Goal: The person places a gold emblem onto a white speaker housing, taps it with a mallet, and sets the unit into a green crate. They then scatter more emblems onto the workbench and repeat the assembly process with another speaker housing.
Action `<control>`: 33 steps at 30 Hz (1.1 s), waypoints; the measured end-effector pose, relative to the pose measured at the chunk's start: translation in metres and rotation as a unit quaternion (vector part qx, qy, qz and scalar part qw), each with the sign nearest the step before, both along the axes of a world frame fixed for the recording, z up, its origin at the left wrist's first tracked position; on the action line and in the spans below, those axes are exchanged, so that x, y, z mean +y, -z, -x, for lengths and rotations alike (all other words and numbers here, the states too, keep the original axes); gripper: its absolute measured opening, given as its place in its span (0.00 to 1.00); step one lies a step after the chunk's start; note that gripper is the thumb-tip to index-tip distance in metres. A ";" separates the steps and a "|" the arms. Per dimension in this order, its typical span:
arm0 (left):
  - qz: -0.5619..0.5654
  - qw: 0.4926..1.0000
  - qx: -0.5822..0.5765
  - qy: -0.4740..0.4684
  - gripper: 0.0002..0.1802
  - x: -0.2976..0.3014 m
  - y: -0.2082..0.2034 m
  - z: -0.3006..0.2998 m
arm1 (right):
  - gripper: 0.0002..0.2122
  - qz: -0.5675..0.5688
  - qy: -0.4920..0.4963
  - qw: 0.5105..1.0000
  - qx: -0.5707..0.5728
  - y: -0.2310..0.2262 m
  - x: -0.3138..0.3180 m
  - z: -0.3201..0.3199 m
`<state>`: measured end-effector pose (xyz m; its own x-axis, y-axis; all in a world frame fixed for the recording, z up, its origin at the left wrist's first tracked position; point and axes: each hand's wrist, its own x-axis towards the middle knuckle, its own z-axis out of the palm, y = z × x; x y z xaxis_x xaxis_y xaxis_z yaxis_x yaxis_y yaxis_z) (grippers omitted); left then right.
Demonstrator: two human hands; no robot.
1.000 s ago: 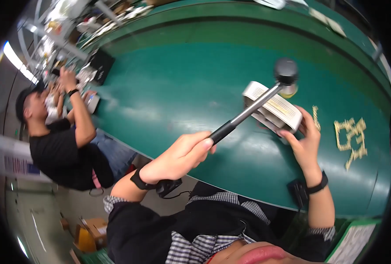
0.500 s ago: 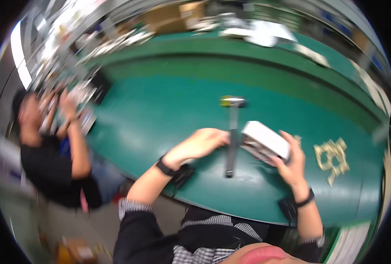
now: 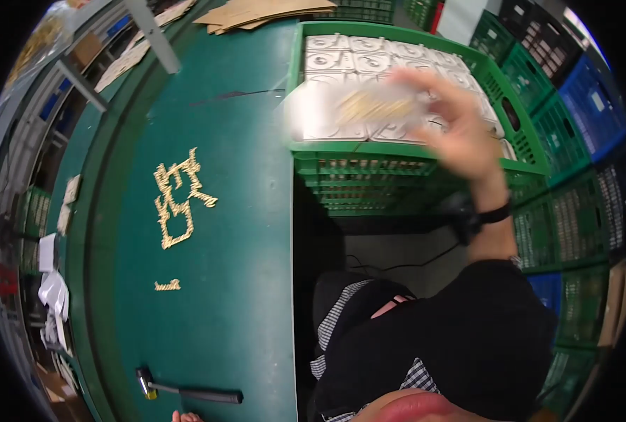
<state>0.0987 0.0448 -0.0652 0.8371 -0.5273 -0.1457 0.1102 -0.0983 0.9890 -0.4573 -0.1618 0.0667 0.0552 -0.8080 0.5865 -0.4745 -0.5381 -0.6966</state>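
My right hand [image 3: 460,126] is closed on the end of a white box-shaped housing [image 3: 314,112], blurred by motion, with a yellowish patch on its side. It holds this housing above a green plastic crate [image 3: 411,156], which is filled with rows of similar white units [image 3: 327,62]. Of my left hand [image 3: 185,417], only some fingers show at the bottom edge, beside a hammer [image 3: 204,395] with a black handle and a yellow-and-dark head. Their grip is hidden. Brass-coloured toothed strips [image 3: 175,204] lie in a cluster on the green table, and a short strip [image 3: 167,285] lies apart.
The green tabletop [image 3: 235,232] ends in a straight edge beside the crate. Flat cardboard sheets [image 3: 256,13] lie at its far end. Stacked green and blue crates [image 3: 587,105] stand to the right, and a raised ledge with shelving [image 3: 73,232] runs along the left.
The view has turned right, bringing the crate into sight. My right hand has carried the white housing from over the table to above the crate; my left hand is now mostly out of the picture.
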 end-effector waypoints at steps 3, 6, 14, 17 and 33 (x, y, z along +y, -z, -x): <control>-0.034 0.999 -0.008 -0.001 0.12 0.004 -0.005 -0.006 | 0.23 -0.023 0.219 0.970 0.100 -0.006 0.041 0.121; -0.111 0.993 0.021 -0.017 0.11 0.003 -0.006 -0.013 | 0.22 -0.090 0.346 0.907 0.221 0.004 0.089 0.197; -0.053 0.999 0.006 -0.008 0.06 -0.005 -0.007 0.015 | 0.19 -0.182 0.361 0.852 0.333 0.079 0.111 0.310; -0.010 1.000 -0.013 0.007 0.09 -0.007 0.007 0.009 | 0.19 -0.271 0.322 0.832 0.362 0.093 0.091 0.331; 0.035 0.993 -0.060 0.098 0.13 0.016 0.011 -0.002 | 0.10 -0.060 -0.343 0.919 0.184 0.038 -0.051 -0.171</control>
<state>0.1008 0.0611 -0.0758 0.7265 -0.6871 -0.0080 -0.0231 -0.0362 0.9991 -0.2862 -0.2133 0.0290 0.7521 -0.5668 0.3362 -0.2672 -0.7287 -0.6306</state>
